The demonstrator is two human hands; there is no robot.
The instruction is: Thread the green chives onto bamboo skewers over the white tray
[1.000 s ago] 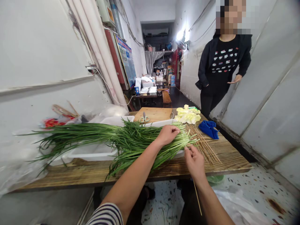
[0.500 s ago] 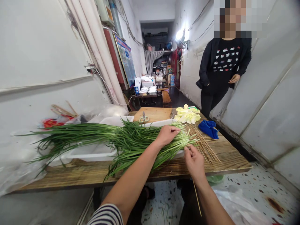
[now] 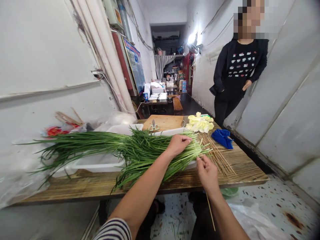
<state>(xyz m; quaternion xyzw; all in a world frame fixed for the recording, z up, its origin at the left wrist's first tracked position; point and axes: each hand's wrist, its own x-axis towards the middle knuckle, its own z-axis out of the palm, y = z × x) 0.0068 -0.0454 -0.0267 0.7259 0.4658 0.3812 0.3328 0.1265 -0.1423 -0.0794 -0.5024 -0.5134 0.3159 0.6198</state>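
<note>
A large heap of long green garlic chives [image 3: 150, 141] lies across white trays [image 3: 100, 165], with its pale stem ends pointing right. My left hand [image 3: 178, 145] rests over those ends, its fingers pinched on some stems; the exact grip is partly hidden. Close by on the right, my right hand [image 3: 207, 170] is closed round a thin bamboo skewer [image 3: 210, 211], whose length sticks out below the palm. Its fingertips are at the lower stem ends. More bamboo skewers [image 3: 221, 158] lie loose on the wooden table [image 3: 247, 170], just beyond my right hand.
Behind the chives are a cutting board [image 3: 165, 121] and scissors [image 3: 153, 126]. Pale yellow leaves [image 3: 200, 123] and a blue cloth [image 3: 222, 138] lie at the right. Plastic bags [image 3: 22, 180] crowd the left end. A person in black [image 3: 241, 73] stands beyond the table.
My hands and the chives stay practically where they were. The standing person has shifted slightly, and that person's hand at the hip has moved a little.
</note>
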